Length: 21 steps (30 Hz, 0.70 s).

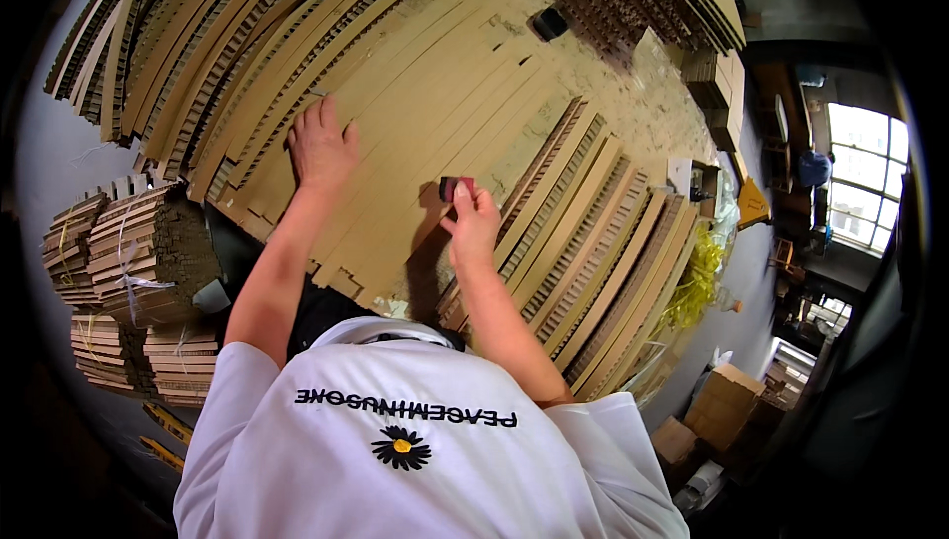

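A small dark-red block (456,188) juts forward from the right hand (475,226), pinched in its grip, while the left hand (323,147), loosely spread, lies over cardboard strips (410,134).

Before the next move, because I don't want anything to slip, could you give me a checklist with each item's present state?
1. Small red-and-black object gripped by the right hand: ok, pinched at its near side.
2. Left hand free of any held thing: ok, spread over the boards beside the left-hand row of cardboard strips.
3. Flat tan boards side by side: ok.
4. Near ends of those boards lined up: not ok, they are staggered.
5. Black object at the far side away from both hands: ok.
6. Boards fastened down: cannot tell from this view.
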Motion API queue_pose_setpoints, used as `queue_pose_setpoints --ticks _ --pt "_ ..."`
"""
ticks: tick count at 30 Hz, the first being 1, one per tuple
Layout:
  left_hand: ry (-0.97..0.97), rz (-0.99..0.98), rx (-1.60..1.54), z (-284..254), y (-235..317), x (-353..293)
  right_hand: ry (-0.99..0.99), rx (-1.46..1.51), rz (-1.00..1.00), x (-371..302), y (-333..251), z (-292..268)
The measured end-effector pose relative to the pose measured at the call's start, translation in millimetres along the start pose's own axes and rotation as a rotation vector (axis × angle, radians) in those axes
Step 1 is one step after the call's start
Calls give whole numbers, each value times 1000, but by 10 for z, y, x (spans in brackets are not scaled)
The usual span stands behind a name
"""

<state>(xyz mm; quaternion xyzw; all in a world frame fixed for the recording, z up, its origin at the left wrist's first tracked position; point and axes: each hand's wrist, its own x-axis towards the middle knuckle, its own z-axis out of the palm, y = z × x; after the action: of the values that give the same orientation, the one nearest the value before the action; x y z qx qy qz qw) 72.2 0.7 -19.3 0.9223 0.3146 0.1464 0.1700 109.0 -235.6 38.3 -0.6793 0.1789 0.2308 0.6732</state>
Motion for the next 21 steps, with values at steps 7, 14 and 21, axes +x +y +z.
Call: queue_pose_setpoints --ticks 7,14,21 --pt "46 41 41 29 69 12 84 -309 -221 440 -482 -460" --pt "14 1 92 108 25 11 195 -504 -622 2177 -1893 -238" --pt "-39 -26 3 121 44 -25 305 -1123 -905 3302 -2352 -84"
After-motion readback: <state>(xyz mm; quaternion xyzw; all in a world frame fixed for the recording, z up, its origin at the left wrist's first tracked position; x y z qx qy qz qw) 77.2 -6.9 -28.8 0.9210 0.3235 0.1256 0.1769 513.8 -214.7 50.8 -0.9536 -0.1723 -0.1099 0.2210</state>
